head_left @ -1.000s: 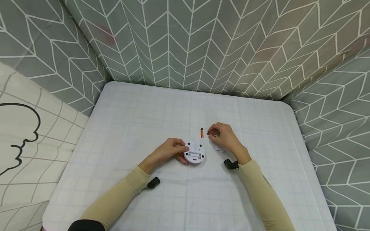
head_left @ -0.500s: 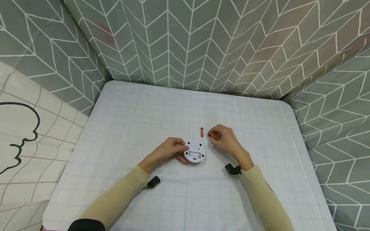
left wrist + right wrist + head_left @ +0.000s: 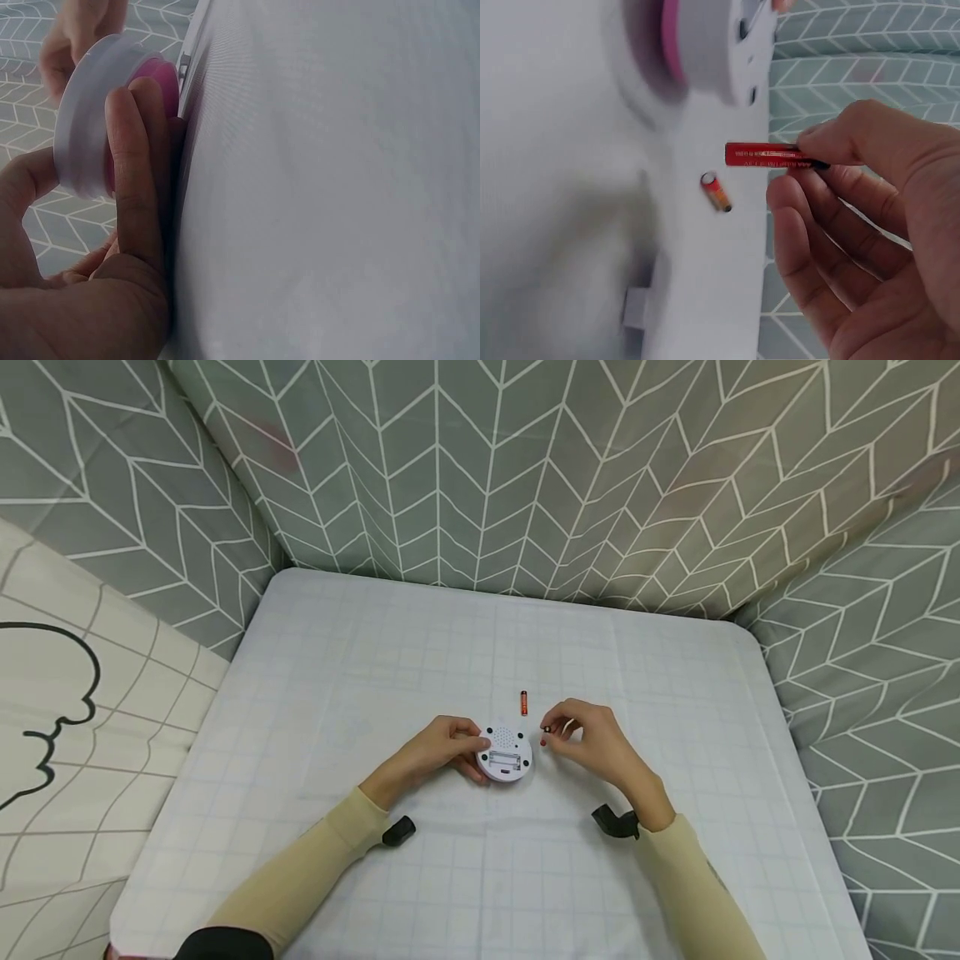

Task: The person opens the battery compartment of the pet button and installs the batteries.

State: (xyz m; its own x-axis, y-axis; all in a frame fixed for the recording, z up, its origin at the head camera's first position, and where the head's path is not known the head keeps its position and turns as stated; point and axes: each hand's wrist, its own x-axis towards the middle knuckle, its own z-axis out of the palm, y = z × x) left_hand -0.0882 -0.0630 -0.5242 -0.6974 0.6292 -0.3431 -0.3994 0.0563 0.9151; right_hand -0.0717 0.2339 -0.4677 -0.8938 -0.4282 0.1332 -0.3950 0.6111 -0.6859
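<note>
Steadying a round white device (image 3: 505, 756) against the table (image 3: 465, 635), the left hand (image 3: 435, 752) grips its rim, thumb on one side and fingers curled round the other; the left wrist view shows a pink underside (image 3: 154, 82) pressed close to the cloth, so the device likely lies face down with its back uppermost. Item, device: white disc, speaker holes on the far half, an open rectangular battery recess (image 3: 505, 763) on the near half, facing up and within reach of the other hand. Item, red battery (image 3: 769, 154): slim cell pinched at one end between thumb and forefinger of the right hand (image 3: 592, 745), held clear of the table just right of the device, its free end toward the disc; the end grip leaves most of the length free. Remaining fingers (image 3: 817, 255) of that hand are loosely curled and hold nothing else. Item, second battery (image 3: 524, 703): orange and dark, lying loose on the table just beyond the device, touched by neither hand. Item, small white piece (image 3: 636, 307): lying on the table near the right hand, blurred, identity not certain. Item, table covering: pale grid-lined cloth. Surround: grey herringbone fabric (image 3: 525, 468) draped behind and to both sides. Both forearms in beige sleeves (image 3: 315, 860), each wrist bearing a black camera mount (image 3: 398, 832).
</note>
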